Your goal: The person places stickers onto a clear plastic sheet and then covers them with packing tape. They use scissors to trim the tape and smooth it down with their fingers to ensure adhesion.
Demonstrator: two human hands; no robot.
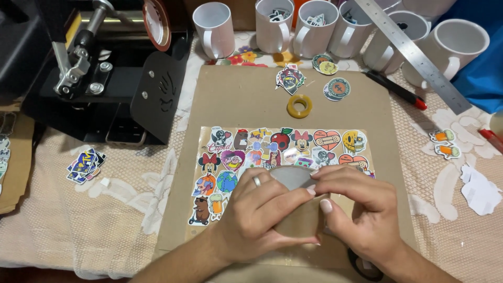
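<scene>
Both my hands meet over a wide roll of brown packing tape [301, 220] standing on its edge above the sticker sheet [283, 149]. My left hand [259, 212], with a ring on one finger, wraps the roll from the left. My right hand [359, 209] grips it from the right, its fingertips pinching the tape's top edge. The sheet carries several colourful cartoon stickers and lies on a brown cardboard mat [246, 99]. The lower part of the sheet is hidden by my hands.
White mugs [215, 29] line the back edge, some with sticker scraps inside. A steel ruler [414, 52], a red-tipped pen [398, 90], a yellow tape ring [299, 106], loose sticker piles [85, 165] and a black press machine [99, 68] surround the mat.
</scene>
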